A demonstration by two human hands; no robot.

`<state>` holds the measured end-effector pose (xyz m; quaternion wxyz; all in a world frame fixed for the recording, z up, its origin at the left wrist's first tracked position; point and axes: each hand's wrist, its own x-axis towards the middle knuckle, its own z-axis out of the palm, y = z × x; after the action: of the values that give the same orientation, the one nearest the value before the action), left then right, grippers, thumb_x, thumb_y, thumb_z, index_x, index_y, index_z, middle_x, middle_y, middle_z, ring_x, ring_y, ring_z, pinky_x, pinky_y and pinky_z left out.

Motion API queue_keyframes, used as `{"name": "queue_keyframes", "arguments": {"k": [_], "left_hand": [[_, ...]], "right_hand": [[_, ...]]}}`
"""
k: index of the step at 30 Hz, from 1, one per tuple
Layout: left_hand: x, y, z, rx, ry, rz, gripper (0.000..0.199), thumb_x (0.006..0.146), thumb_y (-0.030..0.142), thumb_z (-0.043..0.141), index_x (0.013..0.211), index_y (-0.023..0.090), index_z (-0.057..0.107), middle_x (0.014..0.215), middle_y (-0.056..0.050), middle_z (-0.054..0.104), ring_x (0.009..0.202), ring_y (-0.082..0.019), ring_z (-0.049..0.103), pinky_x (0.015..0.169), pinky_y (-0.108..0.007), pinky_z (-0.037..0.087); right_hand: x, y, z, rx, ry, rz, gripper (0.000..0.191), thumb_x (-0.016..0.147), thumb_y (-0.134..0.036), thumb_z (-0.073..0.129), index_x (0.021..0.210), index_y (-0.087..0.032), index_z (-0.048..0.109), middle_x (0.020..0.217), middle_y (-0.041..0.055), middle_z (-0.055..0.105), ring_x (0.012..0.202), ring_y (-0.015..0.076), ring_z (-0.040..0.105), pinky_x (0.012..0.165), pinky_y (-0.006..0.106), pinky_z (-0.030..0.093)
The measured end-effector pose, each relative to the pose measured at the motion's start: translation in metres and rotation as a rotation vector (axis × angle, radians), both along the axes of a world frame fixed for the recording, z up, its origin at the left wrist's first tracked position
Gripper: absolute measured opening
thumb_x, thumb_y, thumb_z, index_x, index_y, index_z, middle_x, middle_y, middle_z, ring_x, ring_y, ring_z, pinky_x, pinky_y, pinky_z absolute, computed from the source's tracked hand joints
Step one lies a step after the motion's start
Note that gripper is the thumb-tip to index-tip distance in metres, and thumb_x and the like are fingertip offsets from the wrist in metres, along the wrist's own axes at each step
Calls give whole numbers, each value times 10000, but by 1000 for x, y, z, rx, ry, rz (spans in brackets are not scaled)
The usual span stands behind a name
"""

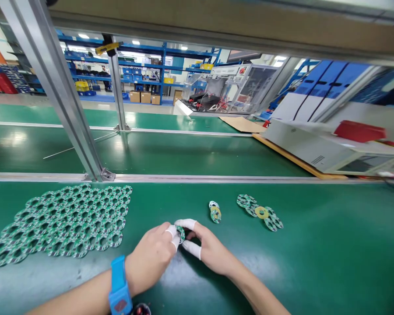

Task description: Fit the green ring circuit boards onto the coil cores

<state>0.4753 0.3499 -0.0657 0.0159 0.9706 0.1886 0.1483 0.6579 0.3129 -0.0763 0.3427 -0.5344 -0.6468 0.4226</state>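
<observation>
Both hands meet over the green bench, gripping one small ring-shaped circuit board tilted up on edge. My left hand, with a blue strap at the wrist and white finger cots, pinches the board's left side. From the right, my right hand has its cotted thumb and finger closed around the opposite edge. Just beyond them lie a couple of overlapping ring boards, one with a yellow face. Further right is a small loose group of ring boards, including another yellow ring.
Many ring boards lie in a flat array at the left. A metal upright rises behind them from an aluminium rail. A grey equipment case stands at the right rear. A dark round object shows beneath my left wrist.
</observation>
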Motion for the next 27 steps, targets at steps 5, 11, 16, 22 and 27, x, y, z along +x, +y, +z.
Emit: {"name": "queue_keyframes", "arguments": {"k": [5,11,16,22,27], "left_hand": [[2,-1,0,117,-35,-22,136,806,59,508,733,118,606,721,-63,595,773,-213,544,676,-332,467],[5,-3,-4,227,6,-44,106,782,136,603,682,132,637,706,-71,622,830,-244,562,735,-371,423],[5,-9,-8,279,65,-86,118,801,201,603,741,122,666,765,-109,652,962,-308,542,818,-427,372],[4,-5,2,71,110,-23,158,817,107,519,763,140,664,800,-97,652,953,-268,543,801,-381,403],[-1,13,9,-378,-201,185,262,757,61,502,918,208,646,928,-36,637,888,-192,551,808,-339,431]], "right_hand": [[-3,1,-3,-12,26,-54,338,712,-201,583,1049,-192,615,995,70,619,806,187,559,765,348,480],[-6,1,-1,-28,64,-91,337,670,-149,571,1002,-176,622,916,61,623,769,180,552,729,330,475],[-11,1,0,6,41,-130,313,636,-123,540,931,-179,629,815,32,592,711,163,516,689,309,458],[2,4,2,-157,185,-38,399,645,-190,623,1043,-180,593,910,53,611,800,184,553,774,346,459],[14,8,2,-282,365,-98,391,637,-326,713,980,-167,611,828,38,613,800,187,573,804,362,441]]}}
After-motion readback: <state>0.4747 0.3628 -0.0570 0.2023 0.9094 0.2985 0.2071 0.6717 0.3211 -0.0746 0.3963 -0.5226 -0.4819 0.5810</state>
